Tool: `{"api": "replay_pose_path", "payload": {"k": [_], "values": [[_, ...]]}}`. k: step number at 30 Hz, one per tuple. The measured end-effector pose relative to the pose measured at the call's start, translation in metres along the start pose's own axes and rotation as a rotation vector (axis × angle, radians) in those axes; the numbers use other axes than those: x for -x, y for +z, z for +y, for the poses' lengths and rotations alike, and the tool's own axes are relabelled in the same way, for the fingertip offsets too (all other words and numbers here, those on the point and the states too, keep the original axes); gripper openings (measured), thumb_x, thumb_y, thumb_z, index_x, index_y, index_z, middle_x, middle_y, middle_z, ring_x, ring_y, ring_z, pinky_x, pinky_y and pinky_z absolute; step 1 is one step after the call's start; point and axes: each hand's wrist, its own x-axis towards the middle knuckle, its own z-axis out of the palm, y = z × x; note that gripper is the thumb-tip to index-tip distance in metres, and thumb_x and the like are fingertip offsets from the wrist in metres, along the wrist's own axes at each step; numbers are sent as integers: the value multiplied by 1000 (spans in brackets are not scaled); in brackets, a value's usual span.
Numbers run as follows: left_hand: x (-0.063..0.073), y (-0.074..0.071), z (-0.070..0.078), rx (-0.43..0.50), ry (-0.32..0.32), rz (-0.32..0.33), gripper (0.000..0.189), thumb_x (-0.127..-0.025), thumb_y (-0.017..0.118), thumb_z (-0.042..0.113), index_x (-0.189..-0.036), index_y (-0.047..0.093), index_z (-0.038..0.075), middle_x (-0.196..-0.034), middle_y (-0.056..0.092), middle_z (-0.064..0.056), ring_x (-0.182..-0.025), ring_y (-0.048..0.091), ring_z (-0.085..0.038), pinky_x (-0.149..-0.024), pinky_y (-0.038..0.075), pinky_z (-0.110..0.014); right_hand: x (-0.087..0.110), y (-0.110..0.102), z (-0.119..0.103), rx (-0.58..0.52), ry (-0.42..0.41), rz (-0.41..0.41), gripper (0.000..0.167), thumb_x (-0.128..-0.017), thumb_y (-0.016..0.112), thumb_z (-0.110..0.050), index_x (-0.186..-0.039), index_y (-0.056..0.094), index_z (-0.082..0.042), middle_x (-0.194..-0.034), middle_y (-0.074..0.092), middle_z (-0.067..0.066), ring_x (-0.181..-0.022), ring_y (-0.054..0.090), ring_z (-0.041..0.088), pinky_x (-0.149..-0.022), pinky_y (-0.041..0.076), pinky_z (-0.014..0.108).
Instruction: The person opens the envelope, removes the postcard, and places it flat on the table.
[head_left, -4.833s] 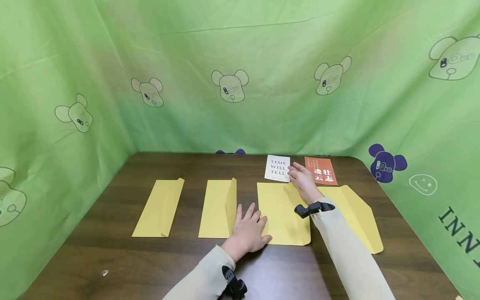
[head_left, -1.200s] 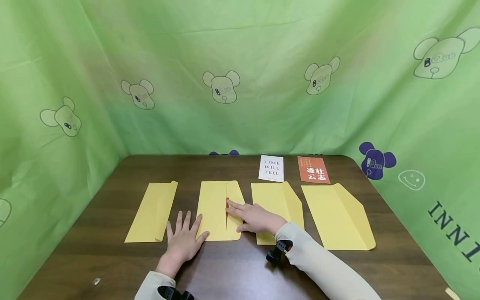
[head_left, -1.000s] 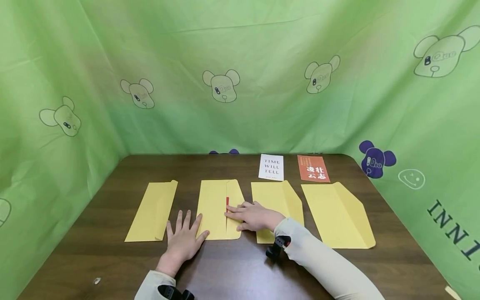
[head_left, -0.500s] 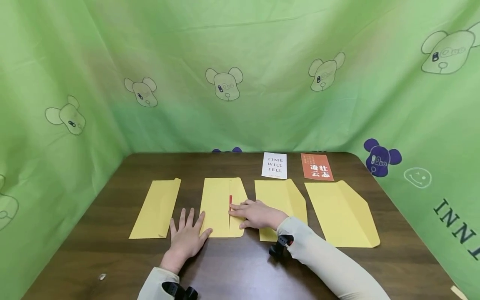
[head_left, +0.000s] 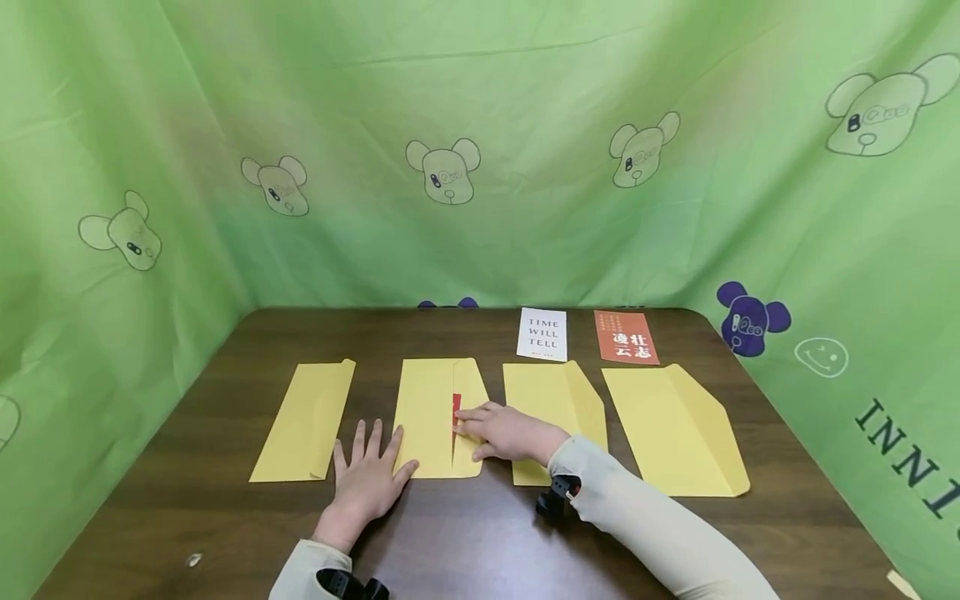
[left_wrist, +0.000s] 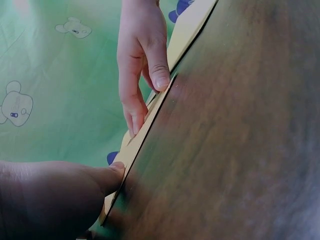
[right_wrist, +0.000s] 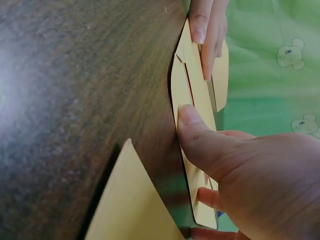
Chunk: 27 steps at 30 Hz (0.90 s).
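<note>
A yellow paper envelope (head_left: 426,408), second from the left, lies on the dark wooden table (head_left: 450,542) with its flap (head_left: 469,383) folded over. A strip of red card (head_left: 456,402) shows at the flap's edge; the rest of it is hidden. My left hand (head_left: 367,479) rests with spread fingers at the envelope's left side, its thumb on the lower corner. Across the flap reaches my right hand (head_left: 513,432), its fairly straight fingertips right at the red strip. In the right wrist view the right thumb (right_wrist: 192,120) touches the flap near the envelope's edge.
One more envelope (head_left: 300,421) lies to the left. Two others, a nearer one (head_left: 536,383) and a farther one (head_left: 660,433), lie to the right with their flaps raised. Behind them are a white printed card (head_left: 542,335) and a red printed card (head_left: 627,338). A green curtain (head_left: 525,242) surrounds the table.
Since the earliest frame, my right hand has come from the back cards and my left hand has moved left, both to the second envelope. The red strip now shows slightly wider.
</note>
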Motion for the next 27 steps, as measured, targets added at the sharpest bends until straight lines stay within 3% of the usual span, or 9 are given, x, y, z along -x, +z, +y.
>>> {"api": "replay_pose_path", "payload": {"k": [6,13,16,20,24,27], "values": [[0,-1,-1,1,0,11,62,-101,50,48,-152,42,12,-157,29,-24,-147,11,-46,-110,3,-72,0,4,2,0,-20,49,49,-95,65,-31,-134,59,-2,-146,49,17,-130,48,37,-108,40,44],[0,-1,-1,9,3,15,62,-101,50,47,-152,43,12,-157,29,-25,-147,12,-47,-110,3,-72,0,7,2,-6,-16,115,34,-92,70,-31,-110,59,-4,-136,54,17,-118,55,34,-102,46,40],[0,-3,-1,5,1,22,62,-101,50,47,-152,43,12,-157,30,-25,-147,12,-47,-110,3,-71,-1,7,2,-14,7,122,41,-92,71,-31,-121,59,-5,-141,50,17,-121,55,35,-101,47,42],[0,-3,-1,7,4,14,62,-101,50,48,-152,43,12,-157,30,-25,-147,13,-47,-110,3,-71,-1,8,1,50,-9,88,50,-93,68,-32,-140,58,-16,-147,48,14,-124,54,35,-100,48,43],[0,-1,-1,12,5,12,62,-101,50,48,-152,43,12,-157,29,-25,-147,13,-47,-110,3,-72,1,8,0,120,-41,72,46,-95,64,-34,-139,61,-20,-145,52,12,-126,54,34,-102,47,40],[1,-1,0,17,8,15,62,-101,51,47,-151,43,12,-157,29,-26,-146,13,-47,-110,3,-72,3,7,0,80,-34,75,46,-95,65,-32,-138,62,-17,-144,53,14,-128,53,34,-104,45,39]]}}
